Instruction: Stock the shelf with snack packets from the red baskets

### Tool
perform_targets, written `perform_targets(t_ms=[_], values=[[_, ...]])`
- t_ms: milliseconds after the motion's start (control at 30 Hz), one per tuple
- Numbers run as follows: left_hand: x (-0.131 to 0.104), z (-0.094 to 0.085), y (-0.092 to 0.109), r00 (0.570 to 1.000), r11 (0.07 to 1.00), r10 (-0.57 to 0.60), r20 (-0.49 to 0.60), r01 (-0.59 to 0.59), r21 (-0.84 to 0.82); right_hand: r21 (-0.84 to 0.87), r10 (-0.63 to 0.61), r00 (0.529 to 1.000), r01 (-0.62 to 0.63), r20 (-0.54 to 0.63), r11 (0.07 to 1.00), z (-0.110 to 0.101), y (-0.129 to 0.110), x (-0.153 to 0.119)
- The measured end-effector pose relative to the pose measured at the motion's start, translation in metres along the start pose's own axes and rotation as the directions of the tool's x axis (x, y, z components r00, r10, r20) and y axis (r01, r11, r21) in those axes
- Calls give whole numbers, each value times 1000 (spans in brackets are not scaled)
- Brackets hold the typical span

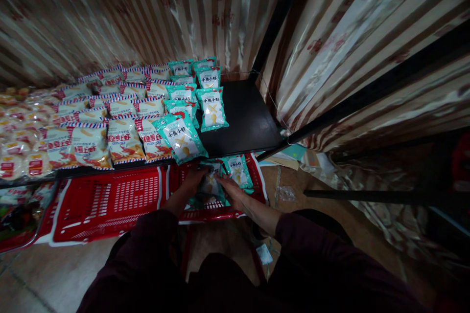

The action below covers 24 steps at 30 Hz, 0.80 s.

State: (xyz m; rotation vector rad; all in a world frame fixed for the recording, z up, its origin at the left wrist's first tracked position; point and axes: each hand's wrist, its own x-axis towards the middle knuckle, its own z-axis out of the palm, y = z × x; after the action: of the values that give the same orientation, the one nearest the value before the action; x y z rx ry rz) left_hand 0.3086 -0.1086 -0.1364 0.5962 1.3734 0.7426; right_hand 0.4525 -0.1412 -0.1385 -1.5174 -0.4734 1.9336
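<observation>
Between my left hand (193, 179) and my right hand (232, 190) is a teal snack bag (210, 185), gripped from both sides. It is just above a red shopping basket (260, 176), below the shelf's front edge. Another teal snack bag (238, 171) lies in the basket, to the right of my right hand. On the black shelf (246, 122) stand several more teal bags; the front one (182, 138) leans over the edge, and another (213, 109) is to its right. My fingertips are partly hidden by the bag and shadow.
Left of the teal bags, rows of white and orange snack bags (125, 140) fill the shelf. Round packaged snacks (22, 142) are farther left. A second red basket (110, 205) is left of my arms. Black shelf posts (271, 24) and striped curtains (183, 10) enclose the shelf.
</observation>
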Motion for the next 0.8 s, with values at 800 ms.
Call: perform_targets(t_ms=[800], values=[[-27, 26, -9, 993, 993, 91, 78, -96, 67, -209, -103, 959, 47, -263, 977, -11, -8, 20]])
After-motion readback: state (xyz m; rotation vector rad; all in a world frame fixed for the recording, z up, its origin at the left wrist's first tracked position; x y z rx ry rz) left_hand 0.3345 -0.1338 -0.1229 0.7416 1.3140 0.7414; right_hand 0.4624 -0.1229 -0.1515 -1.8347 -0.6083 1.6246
